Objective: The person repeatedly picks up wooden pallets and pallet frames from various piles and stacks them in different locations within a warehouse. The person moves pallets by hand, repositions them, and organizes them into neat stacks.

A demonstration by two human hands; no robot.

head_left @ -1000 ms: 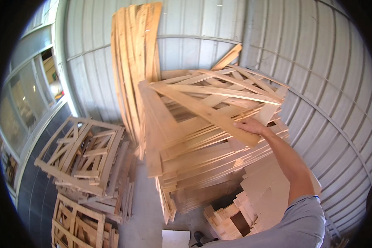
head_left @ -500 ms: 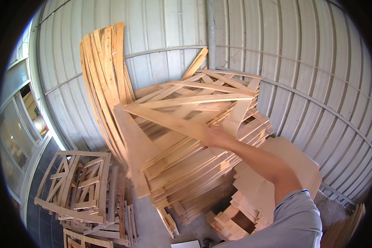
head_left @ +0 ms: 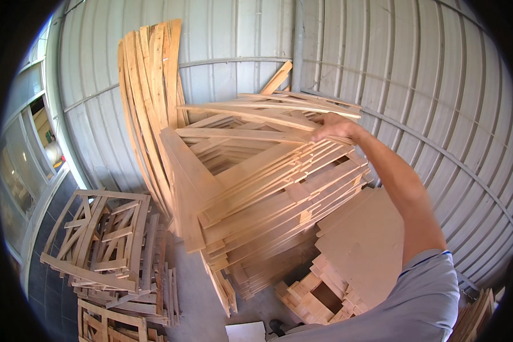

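My right hand reaches to the far right of a tall pile of pale wooden frames. Its fingers are closed round the right end of a long wooden slat, which slopes over the top of the pile with its left end raised. Just below it another slat lies across the frames, its right end near my fingertips. A wide board runs down the pile's left side. My left hand is out of view.
Tall planks lean on the corrugated metal wall. At left stand stacked older wooden frames. A stack of flat brown sheets stands at right, beside short wooden blocks. A white panel lies on the floor.
My right hand has moved away and to the right, up the pile. The slat in it has swung toward the far side. My view has shifted slightly.
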